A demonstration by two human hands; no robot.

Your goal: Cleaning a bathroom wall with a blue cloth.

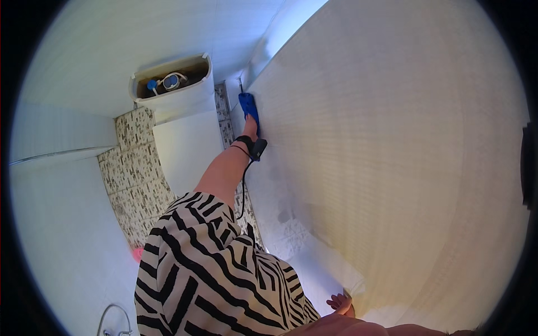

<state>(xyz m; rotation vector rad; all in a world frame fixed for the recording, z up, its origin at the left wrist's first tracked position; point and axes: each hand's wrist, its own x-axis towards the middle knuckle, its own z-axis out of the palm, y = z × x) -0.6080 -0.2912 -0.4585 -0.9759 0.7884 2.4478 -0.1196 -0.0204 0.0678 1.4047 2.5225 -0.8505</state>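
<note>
My left hand [251, 122] is stretched far forward, low beside the large pale glossy panel. It has hold of a blue cloth [247, 103], though the fingers are too small to make out singly. A black device [258, 148] is strapped at that wrist, and a black cable runs back from it. At the lower right, my right hand [342, 303] is near the pale panel [378, 159], its fingers partly bent; whether it holds anything is unclear. A black-and-white patterned garment [210, 269] covers much of the lower view.
A toilet with a white lid [189, 151] stands ahead, left of the outstretched arm. Its cistern [180, 98] is uncovered, showing the flush parts. Patterned tile floor [136, 168] lies to the left. A pink object [138, 254] and a shower hose [112, 306] are at lower left.
</note>
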